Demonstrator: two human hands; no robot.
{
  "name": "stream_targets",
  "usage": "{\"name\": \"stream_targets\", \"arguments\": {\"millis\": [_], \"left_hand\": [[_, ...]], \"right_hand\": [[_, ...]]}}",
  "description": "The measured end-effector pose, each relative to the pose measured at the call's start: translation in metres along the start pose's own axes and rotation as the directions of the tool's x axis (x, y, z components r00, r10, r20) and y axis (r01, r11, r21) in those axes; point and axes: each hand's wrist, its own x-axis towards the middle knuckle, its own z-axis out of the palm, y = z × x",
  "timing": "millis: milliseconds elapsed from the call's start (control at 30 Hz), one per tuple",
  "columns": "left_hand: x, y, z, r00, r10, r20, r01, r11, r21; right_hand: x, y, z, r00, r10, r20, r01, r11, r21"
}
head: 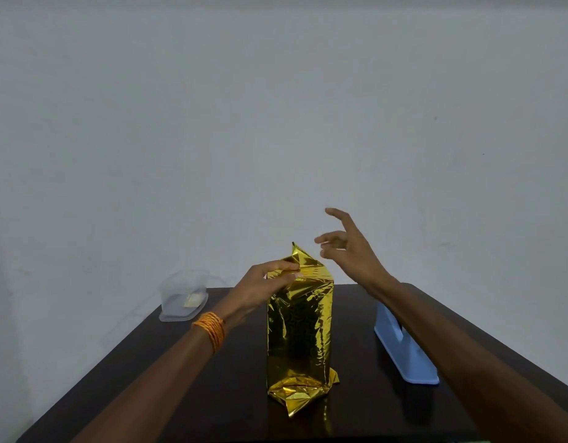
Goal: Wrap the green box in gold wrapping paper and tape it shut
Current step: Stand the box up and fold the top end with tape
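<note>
Gold paper [300,330] covers the tall package on every side that shows. The package stands upright on one end near the middle of the dark table [180,394], probably so that its upper end faces up for folding. The green box itself is hidden under the foil, and I take it to be inside from the task alone. The left hand [263,282] reaches in from the side, and its fingertips [289,270] pinch the gathered flaps at the top edge, which seems meant to stop the stiff foil from springing open. One pointed flap sticks up beyond the pinch, not yet folded down. The right hand [350,251] hangs in the air just beside and above the top, fingers spread and apart from the paper. Whether a clear strip of tape clings to a fingertip is too fine to make out. At the bottom the foil is crumpled into loose folds on the table, and no tape can be seen there either way. A blue plastic stand [407,356], likely a tape holder, sits to the right; the right forearm crosses its far end, so any roll is hidden. A clear tub [183,298] at the far left corner holds something pale that cannot be identified. An orange thread band [210,330] circles the left wrist.
</note>
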Motion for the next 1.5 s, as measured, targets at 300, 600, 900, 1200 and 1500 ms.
{"name": "stream_targets", "arguments": {"millis": [300, 600, 900, 1200, 1500], "left_hand": [[0.004, -0.002, -0.002, 0.999, -0.050, 0.021, 0.050, 0.999, -0.018], [0.003, -0.002, -0.001, 0.999, -0.036, 0.029, 0.037, 0.999, -0.021], [0.003, 0.004, -0.002, 0.997, -0.045, 0.067, 0.047, 0.999, -0.022], [0.004, 0.004, -0.004, 0.997, -0.038, 0.067, 0.036, 0.999, 0.035], [0.002, 0.006, -0.003, 0.999, -0.002, 0.035, 0.002, 1.000, 0.005]], "right_hand": [[0.065, -0.003, 0.027, 0.923, 0.126, 0.364, -0.119, 0.992, -0.040], [0.070, 0.013, 0.023, 0.983, 0.138, 0.119, -0.163, 0.959, 0.231], [0.048, 0.017, 0.015, 0.938, 0.285, 0.199, -0.319, 0.933, 0.168], [0.034, 0.040, 0.014, 0.901, 0.352, 0.252, -0.398, 0.903, 0.161], [0.039, 0.048, 0.026, 0.869, 0.425, 0.252, -0.474, 0.862, 0.181]]}}
